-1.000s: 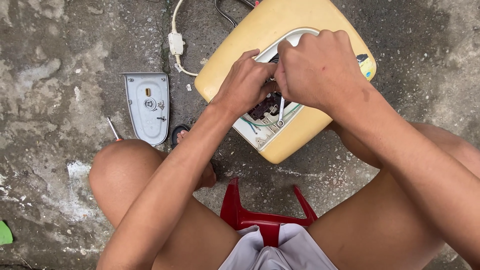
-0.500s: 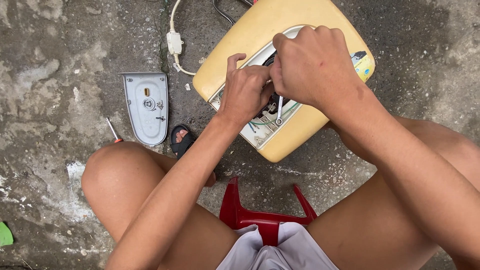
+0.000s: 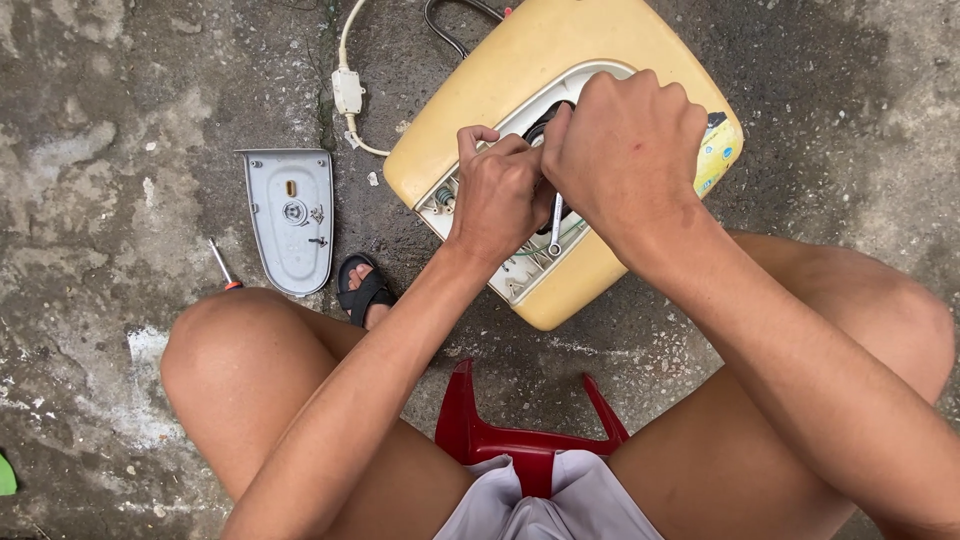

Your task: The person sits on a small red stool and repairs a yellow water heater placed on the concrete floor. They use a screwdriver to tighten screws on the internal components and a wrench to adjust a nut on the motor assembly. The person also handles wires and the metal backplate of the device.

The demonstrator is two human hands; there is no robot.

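Taking the cream-yellow appliance housing (image 3: 520, 70) on the concrete floor (image 3: 120, 80) as the landmark: far to its left lies a screwdriver (image 3: 222, 266) with a red handle, mostly hidden behind the person's knee. Just right of that, still left of the housing, rests a grey cover plate (image 3: 292, 220), inner side up. A white cord with an inline block (image 3: 347, 92) runs along the housing's upper left edge. Below the housing's left corner a foot in a black sandal (image 3: 362, 292) shows. The left hand (image 3: 497, 190) reaches into the housing's open compartment, fingers curled on parts inside; what its grip holds is hidden. Touching it, the right hand (image 3: 625, 150) is clenched around a small metal wrench (image 3: 555, 225), whose free end hangs over the opening. A red stool (image 3: 520, 432) sits below the housing.
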